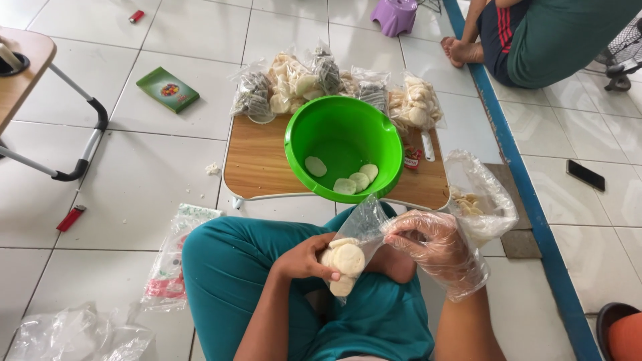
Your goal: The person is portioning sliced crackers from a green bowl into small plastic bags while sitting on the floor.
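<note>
White tiled floor, low wooden table

The green bowl sits right in front of the hands and blocks the way ahead. Full bags crowd the back of the small table. The table's left side has room.
</note>
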